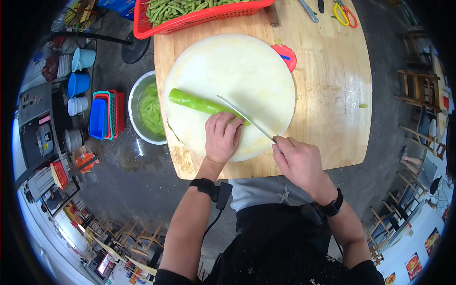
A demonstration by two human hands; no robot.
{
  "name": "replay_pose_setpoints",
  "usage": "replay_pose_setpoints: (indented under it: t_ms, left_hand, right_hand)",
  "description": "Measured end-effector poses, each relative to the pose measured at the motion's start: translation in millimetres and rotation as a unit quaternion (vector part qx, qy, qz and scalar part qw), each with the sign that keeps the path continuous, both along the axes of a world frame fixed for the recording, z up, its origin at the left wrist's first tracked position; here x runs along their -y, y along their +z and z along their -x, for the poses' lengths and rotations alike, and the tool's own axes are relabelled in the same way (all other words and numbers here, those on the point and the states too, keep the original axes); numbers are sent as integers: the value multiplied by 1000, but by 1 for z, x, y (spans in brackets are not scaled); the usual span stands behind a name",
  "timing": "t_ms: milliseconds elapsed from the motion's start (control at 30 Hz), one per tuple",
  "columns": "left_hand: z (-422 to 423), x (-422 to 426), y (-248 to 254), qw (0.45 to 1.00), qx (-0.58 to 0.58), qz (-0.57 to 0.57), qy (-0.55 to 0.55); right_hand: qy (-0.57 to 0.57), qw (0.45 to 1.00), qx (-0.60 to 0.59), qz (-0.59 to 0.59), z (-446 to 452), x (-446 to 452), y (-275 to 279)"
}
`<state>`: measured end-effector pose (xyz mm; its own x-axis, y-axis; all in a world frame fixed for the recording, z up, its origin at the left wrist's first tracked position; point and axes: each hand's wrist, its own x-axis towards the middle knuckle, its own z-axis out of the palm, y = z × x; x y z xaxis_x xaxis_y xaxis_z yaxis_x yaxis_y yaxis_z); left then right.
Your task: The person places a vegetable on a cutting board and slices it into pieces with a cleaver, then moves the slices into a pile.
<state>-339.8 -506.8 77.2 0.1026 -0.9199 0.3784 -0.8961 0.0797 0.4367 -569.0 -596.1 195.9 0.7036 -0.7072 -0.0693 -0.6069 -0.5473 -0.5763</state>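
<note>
Wooden table [332,104] under round board [223,61]

Board [228,61]: on the table [332,118]
Stalk [190,100]: on the board, under the knife [247,117]
Basin [134,124]: left of the table
Basket [209,18]: behind the board
Scissors [340,6]: right of the basket

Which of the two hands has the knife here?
The right hand: it grips the knife at the handle, whereas the left hand holds only the green stalk.
</note>
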Motion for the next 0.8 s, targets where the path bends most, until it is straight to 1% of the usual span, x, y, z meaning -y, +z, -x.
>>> replay_pose_setpoints:
  t_ms: [67,167,233,367,667,733,800]
  left_hand:
    - [1,-1,2,1000,-8,-6,2]
    - [1,-1,1,1000,9,-2,15]
    - [-2,-5,-3,999,38,-26,12]
    - [-4,-8,-7,999,37,-38,5]
    - [-4,-11,-10,998,35,-58,11]
    - [-6,-11,-10,998,37,-46,-12]
    - [-4,-10,-6,998,37,-52,0]
  right_hand:
    - [15,1000,-5,22,-1,-2,3]
    - [40,998,-19,44,0,-4,5]
    - [43,998,-25,50,1,-6,6]
    - [55,995,-41,72,3,-6,4]
    - [51,994,-58,78,2,-10,6]
    - [52,994,-60,77,2,-11,6]
    - [54,994,-62,77,3,-11,8]
